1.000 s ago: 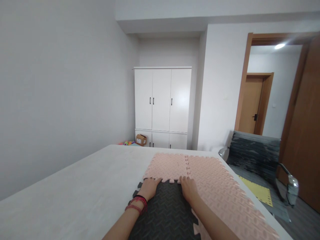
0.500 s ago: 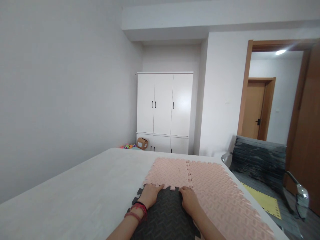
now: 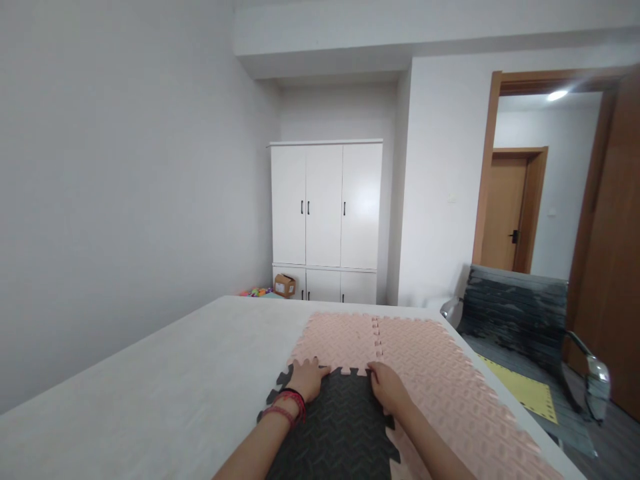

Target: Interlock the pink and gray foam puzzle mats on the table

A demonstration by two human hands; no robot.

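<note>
A dark grey foam puzzle mat lies on the pale table, its toothed far edge meeting pink foam mats. My left hand, with red and black bands at the wrist, presses flat on the grey mat's far left corner at the seam. Resting at the grey mat's far right corner is my right hand, fingers spread where grey meets pink. Neither hand grips anything. The pink mats run along the table's right side and are joined by a toothed seam.
A white wardrobe stands against the back wall, with a cardboard box and coloured toys on the floor beside it. A grey chair holding a yellow mat sits right of the table. A wooden doorway opens at right.
Both hands have shifted slightly along the grey mat's far edge, the right one a little further right. The camera view has wobbled up and down.
</note>
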